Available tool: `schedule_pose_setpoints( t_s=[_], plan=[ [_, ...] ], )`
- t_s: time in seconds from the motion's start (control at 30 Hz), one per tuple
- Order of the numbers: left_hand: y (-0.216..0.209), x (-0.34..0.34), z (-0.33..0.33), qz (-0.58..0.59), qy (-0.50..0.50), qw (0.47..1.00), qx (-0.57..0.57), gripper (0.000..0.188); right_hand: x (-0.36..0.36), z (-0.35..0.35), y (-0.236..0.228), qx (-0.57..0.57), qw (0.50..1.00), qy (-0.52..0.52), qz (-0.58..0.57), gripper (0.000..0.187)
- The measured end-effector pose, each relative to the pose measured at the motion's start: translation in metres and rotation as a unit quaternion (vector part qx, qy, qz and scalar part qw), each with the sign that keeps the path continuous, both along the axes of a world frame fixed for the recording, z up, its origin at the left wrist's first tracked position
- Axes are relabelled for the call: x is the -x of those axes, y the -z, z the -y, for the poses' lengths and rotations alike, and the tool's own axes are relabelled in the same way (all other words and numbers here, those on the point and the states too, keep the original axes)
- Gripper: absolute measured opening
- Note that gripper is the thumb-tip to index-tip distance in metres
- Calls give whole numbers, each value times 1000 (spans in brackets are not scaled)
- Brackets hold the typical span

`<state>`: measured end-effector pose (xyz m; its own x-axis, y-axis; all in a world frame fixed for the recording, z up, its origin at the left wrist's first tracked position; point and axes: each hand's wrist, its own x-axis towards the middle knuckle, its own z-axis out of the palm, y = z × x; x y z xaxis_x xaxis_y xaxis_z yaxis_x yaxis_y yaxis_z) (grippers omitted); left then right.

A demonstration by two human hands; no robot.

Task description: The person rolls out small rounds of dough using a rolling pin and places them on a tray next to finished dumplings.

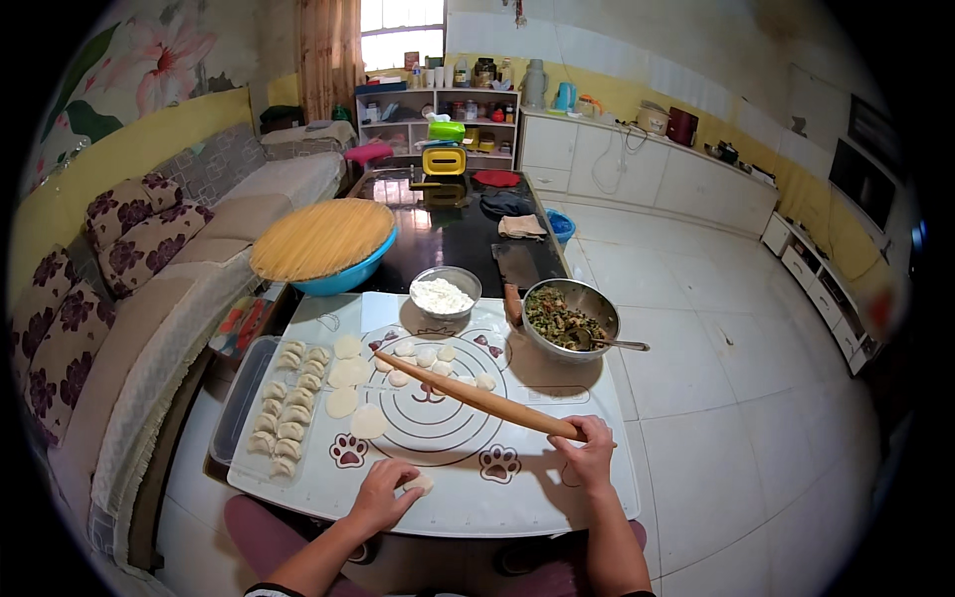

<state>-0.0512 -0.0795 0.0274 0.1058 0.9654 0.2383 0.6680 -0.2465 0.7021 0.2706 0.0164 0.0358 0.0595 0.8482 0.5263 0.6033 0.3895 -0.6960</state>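
My right hand (589, 453) is wrapped round the near end of a long tapered wooden rolling pin (477, 398), which slants away to the left above the mat. At the mat's front edge my left hand (383, 495) pinches the side of a small dough piece (421, 485), partly hidden by the fingers. Flat round dough wrappers (348, 373) lie in a column left of the mat's printed circles. Small dough lumps (427, 357) are grouped under and beyond the pin's far end. Further left, a clear tray (306, 430) holds rows of folded dumplings (290, 431).
Behind the white mat (448, 507) stand a bowl of flour (442, 296) and a steel bowl of chopped filling (569, 316) with a spoon (622, 345). A woven round lid (323, 239) covers a blue basin (348, 278) at the far left. A sofa (149, 289) runs along the left.
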Motion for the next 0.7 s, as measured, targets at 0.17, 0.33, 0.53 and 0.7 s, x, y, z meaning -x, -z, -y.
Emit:
schedule_pose_setpoints(
  t_s=[0.17, 0.33, 0.53, 0.7],
  plan=[
    [0, -19, -35, 165, -77, 983, 22, 25, 1, -1, -12, -15, 999, 15, -25, 29],
    [-3, -67, -119, 131, 17, 983, -128, 23, -7, 0, -12, 9, 998, 21, -61, 28],
    [3, -76, -132, -133, 216, 966, -51, 67, -12, 1, -20, 0, 996, 28, -85, 28],
    [7, -99, -140, -227, 271, 935, -42, 75, -10, 2, -26, -5, 997, 21, -74, 29]
  ],
)
